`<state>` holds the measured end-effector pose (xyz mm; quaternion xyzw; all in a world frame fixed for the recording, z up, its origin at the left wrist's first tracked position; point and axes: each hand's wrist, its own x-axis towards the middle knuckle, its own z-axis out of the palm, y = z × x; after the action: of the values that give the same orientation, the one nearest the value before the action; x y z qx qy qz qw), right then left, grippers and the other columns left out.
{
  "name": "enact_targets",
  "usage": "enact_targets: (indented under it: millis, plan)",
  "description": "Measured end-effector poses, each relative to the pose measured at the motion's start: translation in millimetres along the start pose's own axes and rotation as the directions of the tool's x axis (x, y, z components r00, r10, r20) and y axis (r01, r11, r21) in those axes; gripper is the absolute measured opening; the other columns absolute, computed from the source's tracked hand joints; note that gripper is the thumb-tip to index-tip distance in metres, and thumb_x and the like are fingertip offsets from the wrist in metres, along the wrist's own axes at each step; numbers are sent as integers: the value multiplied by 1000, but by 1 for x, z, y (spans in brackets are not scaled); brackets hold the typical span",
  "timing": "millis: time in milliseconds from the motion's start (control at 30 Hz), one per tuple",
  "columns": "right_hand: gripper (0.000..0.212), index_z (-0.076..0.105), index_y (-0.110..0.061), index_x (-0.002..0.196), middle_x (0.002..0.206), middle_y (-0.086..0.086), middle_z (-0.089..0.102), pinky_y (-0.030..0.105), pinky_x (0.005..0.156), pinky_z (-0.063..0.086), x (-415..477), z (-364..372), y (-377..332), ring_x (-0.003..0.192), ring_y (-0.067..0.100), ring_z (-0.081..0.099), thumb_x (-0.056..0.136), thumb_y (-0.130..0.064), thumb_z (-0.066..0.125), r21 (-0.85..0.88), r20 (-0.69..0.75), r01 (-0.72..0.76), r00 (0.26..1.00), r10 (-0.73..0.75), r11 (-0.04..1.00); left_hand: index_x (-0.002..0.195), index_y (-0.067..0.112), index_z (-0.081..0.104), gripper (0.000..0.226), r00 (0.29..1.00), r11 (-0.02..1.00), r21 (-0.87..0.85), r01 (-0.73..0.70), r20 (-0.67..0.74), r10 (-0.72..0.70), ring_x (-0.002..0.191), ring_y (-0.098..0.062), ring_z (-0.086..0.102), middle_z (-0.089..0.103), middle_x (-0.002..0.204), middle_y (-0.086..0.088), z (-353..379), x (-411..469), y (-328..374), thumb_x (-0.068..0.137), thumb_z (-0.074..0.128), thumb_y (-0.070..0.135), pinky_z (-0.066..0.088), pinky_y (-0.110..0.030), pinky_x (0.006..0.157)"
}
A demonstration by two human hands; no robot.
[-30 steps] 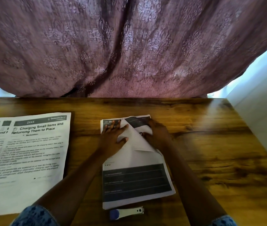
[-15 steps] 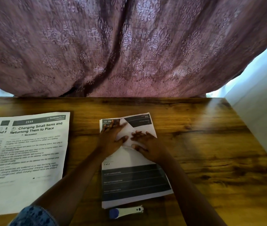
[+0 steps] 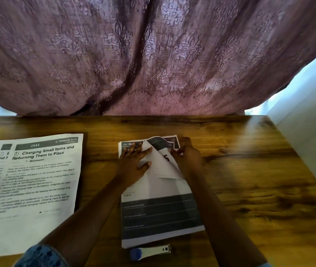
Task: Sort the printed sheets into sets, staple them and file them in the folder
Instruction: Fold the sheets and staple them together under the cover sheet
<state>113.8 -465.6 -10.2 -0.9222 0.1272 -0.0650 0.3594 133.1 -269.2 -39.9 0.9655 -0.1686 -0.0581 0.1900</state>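
You are at a wooden table that runs up to a mauve patterned curtain, with a white wall along the right side. On the table there are two groups of printed sheets and one stapler.

The left pile lies flat on the left part of the table. Its top sheet is headed "2644" and titled "Charging Small Items and Returning Them to Place". The edges of at least two more sheets stick out from under it on the left.

The centre set lies in front of you, well apart from the left pile. Its top page reads "1 of 2" and has a dark banded block across its lower half. The far right corner of that page is turned down into one white flap, and a second printed page shows beneath it.

Both your hands are on this set, close together with the flap between them. Your left hand lies flat with the fingers spread, pressing the page and the flap's left edge. Your right hand has its fingers curled, pinching the flap's right edge at the far corner.

The stapler, white with a blue end, lies just beside the set's near edge, and neither hand touches it. One blue patterned sleeve shows at the bottom left.
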Motion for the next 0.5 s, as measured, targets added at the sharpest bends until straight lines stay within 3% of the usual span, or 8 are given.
enact_targets:
  millis: [33, 100, 167, 233, 300, 333, 400, 500]
  plan:
    - [48, 44, -19, 131, 121, 4, 60, 17, 73, 42, -3, -1, -1, 103, 16, 58, 89, -33, 63, 142, -41, -60, 997, 66, 988, 149, 37, 20, 56, 1000, 1000, -8, 0, -5, 0, 149, -19, 1, 7, 161, 3, 1, 0, -1, 98, 39, 49, -2, -37, 118]
    - [59, 37, -18, 139, 133, 0, 51, 14, 83, 40, -8, -3, -4, 117, 18, 52, 88, -29, 65, 277, -25, -86, 995, 96, 957, 149, 36, 22, 55, 999, 999, -37, -16, -31, 15, 149, -18, 3, 11, 161, 3, 2, 2, -2, 98, 36, 51, -1, -37, 118]
    - [70, 24, -22, 146, 137, -7, 41, 13, 93, 39, -18, -8, -11, 121, 11, 44, 89, -24, 64, 397, 64, -14, 998, -12, 918, 150, 35, 22, 60, 998, 989, -148, -19, -66, 9, 148, -19, 7, 15, 160, 1, 0, -1, 0, 96, 24, 60, 3, -38, 119]
    - [64, 21, -28, 145, 140, -8, 41, 27, 105, 39, -29, -11, -16, 126, 10, 42, 92, -19, 58, 455, 274, 35, 945, -177, 890, 150, 37, 19, 75, 995, 938, -346, -33, -104, -3, 147, -21, 16, 21, 159, -1, 1, -5, -2, 87, 7, 75, 14, -44, 120]
    - [50, 31, -26, 143, 144, -4, 43, 30, 112, 30, -37, -13, -16, 130, 14, 43, 97, -25, 50, 151, 463, 260, 834, -300, 954, 146, 45, 15, 70, 991, 855, -516, -54, -133, -18, 142, -24, 28, 27, 156, -3, 4, -6, -4, 84, 6, 77, 29, -50, 114]
    - [47, 35, -25, 143, 147, -3, 40, 25, 111, 24, -38, -12, -13, 132, 15, 40, 98, -30, 47, -12, 506, 381, 800, -323, 925, 145, 48, 11, 65, 990, 845, -531, -58, -137, -18, 141, -25, 29, 28, 156, -2, 4, -6, -4, 86, 9, 76, 32, -51, 112]
    - [44, 41, -23, 141, 149, -2, 39, 17, 106, 22, -37, -10, -10, 132, 17, 39, 98, -33, 45, -98, 522, 457, 780, -346, 884, 144, 47, 7, 66, 993, 923, -381, -52, -118, 7, 145, -24, 22, 24, 158, -1, 4, -1, -6, 85, 13, 75, 24, -51, 116]
    - [34, 51, -23, 132, 137, 1, 52, 17, 99, 31, -34, -9, -11, 123, 20, 49, 100, -29, 43, 13, 462, 383, 817, -345, 924, 147, 40, 8, 72, 999, 999, 6, -42, 8, 42, 148, -23, 4, 11, 161, 0, 5, 4, -6, 83, 16, 71, 3, -43, 120]
